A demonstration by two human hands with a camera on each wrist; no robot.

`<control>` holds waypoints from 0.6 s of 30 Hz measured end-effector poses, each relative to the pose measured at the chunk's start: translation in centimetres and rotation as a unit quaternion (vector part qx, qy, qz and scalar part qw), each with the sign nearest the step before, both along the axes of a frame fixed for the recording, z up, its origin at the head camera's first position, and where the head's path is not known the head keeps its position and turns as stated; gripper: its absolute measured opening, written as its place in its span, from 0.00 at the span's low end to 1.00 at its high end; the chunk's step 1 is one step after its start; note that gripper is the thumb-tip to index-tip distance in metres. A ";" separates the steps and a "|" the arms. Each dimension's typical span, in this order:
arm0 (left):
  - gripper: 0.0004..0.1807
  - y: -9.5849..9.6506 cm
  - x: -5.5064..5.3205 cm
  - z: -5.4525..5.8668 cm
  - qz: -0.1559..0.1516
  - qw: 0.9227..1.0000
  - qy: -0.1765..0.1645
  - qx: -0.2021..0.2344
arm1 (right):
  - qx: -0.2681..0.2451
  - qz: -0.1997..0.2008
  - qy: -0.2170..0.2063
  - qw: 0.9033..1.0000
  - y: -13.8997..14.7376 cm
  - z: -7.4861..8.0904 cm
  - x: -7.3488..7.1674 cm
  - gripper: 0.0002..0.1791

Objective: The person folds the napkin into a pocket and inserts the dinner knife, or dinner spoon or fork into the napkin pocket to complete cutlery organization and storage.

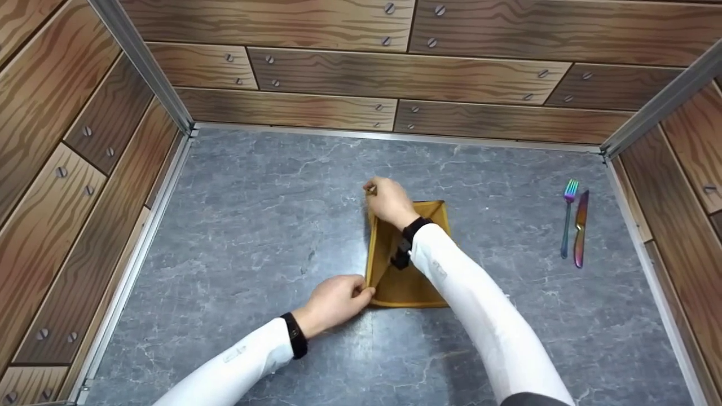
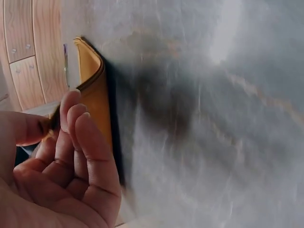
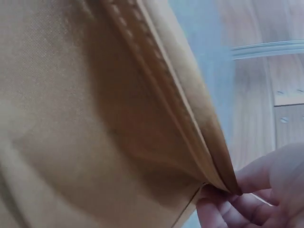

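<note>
A mustard-yellow folding tray [image 1: 413, 290], with stitched edges and creased corners, lies on the grey marbled surface, partly hidden by my right forearm. At its near left corner, my left hand [image 1: 335, 301] pinches the material between thumb and fingers. Reaching across the tray, my right hand [image 1: 389, 200] pinches the far left corner. The side between the hands is raised, as the yellow wall [image 2: 97, 111] in the left wrist view shows. In the right wrist view, the fingers [image 3: 213, 213] grip the tip of the corner beside the stitched rim [image 3: 164, 80].
To the right lie an iridescent fork [image 1: 568, 214] and a matching knife [image 1: 580, 231], side by side. Wood-patterned panels [image 1: 338, 73] wall in the back and both sides, with metal edging [image 1: 316, 132] along the surface's border.
</note>
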State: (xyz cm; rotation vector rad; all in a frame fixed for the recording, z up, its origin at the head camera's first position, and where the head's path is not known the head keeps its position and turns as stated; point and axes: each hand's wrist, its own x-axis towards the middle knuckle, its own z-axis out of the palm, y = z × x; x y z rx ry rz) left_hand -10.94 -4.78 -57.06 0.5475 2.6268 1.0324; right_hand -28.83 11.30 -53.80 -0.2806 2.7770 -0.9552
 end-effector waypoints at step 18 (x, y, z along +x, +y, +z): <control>0.14 -2.8 2.3 12.9 0.041 0.862 0.475 -0.171 | -0.590 0.024 -0.106 0.800 -1.1 9.2 0.2 0.23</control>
